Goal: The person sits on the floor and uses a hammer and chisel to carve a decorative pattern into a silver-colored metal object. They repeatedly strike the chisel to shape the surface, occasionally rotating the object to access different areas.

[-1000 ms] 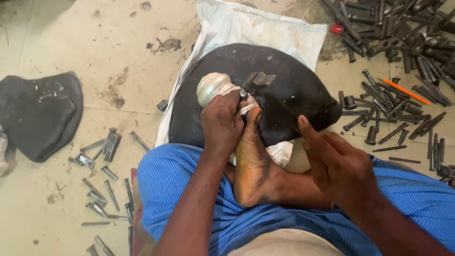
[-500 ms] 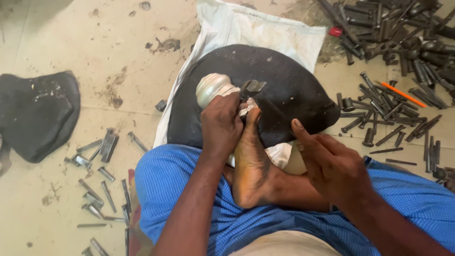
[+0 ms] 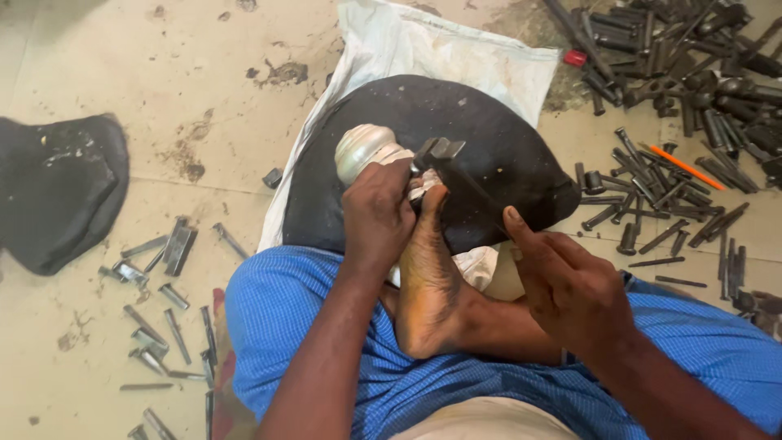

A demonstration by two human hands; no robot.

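My left hand [image 3: 376, 213] is closed over a rounded silver metal piece [image 3: 362, 149] wrapped partly in white cloth. The piece lies on a black domed pad [image 3: 489, 130], and my bare foot [image 3: 428, 277] presses against it from below. My right hand [image 3: 570, 289] grips the dark handle of a small hammer [image 3: 440, 151], index finger stretched along it. The hammer's head rests just right of the silver piece, close to my left knuckles. Blue cloth [image 3: 293, 326] covers my legs.
The pad sits on a white sack [image 3: 423, 41] on a stained tile floor. Several dark metal punches and chisels [image 3: 676, 73] are heaped at the upper right. More punches [image 3: 163, 261] are scattered at the lower left. A black pad [image 3: 57, 187] lies at the left edge.
My right hand has shifted left and slightly up, closer to my foot, and the hammer head has dropped a little toward the silver piece. My left hand keeps its hold.
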